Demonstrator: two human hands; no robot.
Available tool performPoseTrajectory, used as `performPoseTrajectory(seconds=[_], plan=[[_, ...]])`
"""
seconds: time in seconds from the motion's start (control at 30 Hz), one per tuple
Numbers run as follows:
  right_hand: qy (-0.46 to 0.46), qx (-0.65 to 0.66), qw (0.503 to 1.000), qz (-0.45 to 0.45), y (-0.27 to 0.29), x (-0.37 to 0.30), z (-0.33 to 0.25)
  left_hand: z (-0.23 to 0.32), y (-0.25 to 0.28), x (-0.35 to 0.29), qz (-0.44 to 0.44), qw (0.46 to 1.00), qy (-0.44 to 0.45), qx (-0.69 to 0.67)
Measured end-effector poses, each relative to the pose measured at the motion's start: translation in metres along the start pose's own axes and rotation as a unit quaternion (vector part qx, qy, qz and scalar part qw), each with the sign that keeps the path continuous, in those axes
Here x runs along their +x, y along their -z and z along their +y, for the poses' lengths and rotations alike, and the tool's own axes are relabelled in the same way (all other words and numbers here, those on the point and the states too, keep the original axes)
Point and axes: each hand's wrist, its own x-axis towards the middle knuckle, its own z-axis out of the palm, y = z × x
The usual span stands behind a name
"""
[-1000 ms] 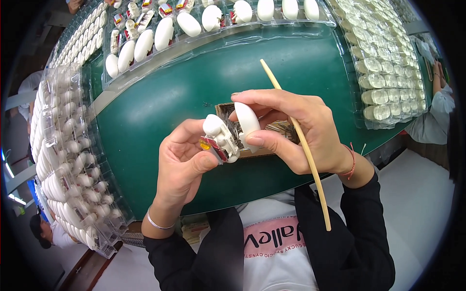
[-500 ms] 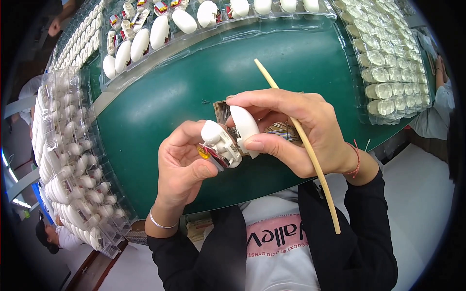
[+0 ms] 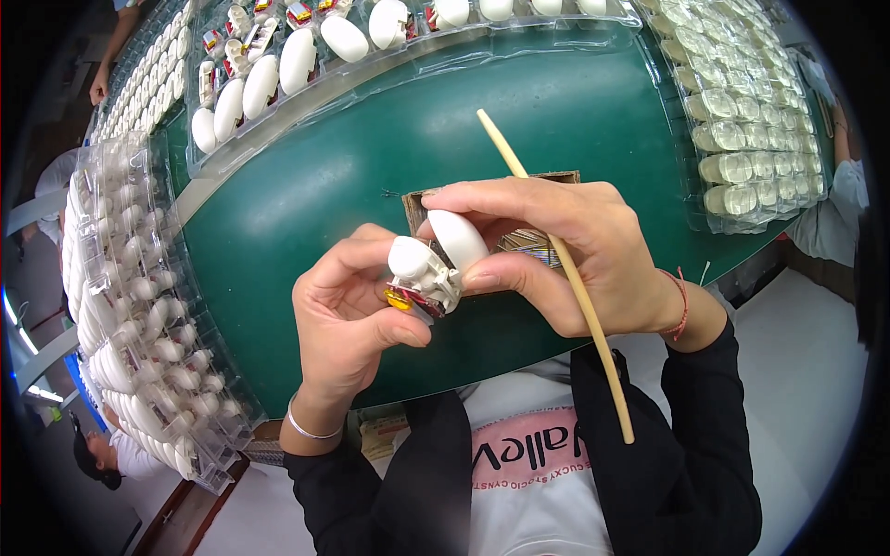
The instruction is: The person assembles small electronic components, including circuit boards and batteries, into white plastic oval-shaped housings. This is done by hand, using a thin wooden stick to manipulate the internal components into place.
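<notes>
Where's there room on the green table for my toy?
The green tabletop looks bare between the left trays and left hand, and beyond the right hand, between the pale stick and right tray. It's crowded around the hands, where the cardboard box sits, and along the top tray.

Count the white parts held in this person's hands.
2: a white assembly in the left hand, a smooth white shell in the right hand; small ones may be hidden.

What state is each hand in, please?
Left hand: holding a red-and-white plastic assembly.
Right hand: holding a curved white shell and tapered tan stick.
</notes>
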Motion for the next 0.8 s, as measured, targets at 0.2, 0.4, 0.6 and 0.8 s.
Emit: performPoseTrajectory(seconds=[0.2, 0.4, 0.6, 0.8], plan=[[-0.053, 0.086, 0.995, -0.010, -0.005, -0.003, -0.001, 0.000, -0.002, 0.000, 0.027, 0.999, -0.046, 0.007], [-0.044, 0.083, 0.996, -0.008, -0.008, -0.003, 0.000, 0.002, -0.001, -0.001, 0.016, 0.996, -0.068, 0.059], [-0.090, 0.121, 0.988, -0.037, -0.005, -0.004, -0.001, 0.003, -0.006, 0.001, -0.002, 0.985, -0.112, 0.130], [-0.194, 0.196, 0.954, -0.120, 0.010, 0.001, -0.005, 0.018, -0.013, 0.004, -0.076, 0.883, -0.168, 0.430]])
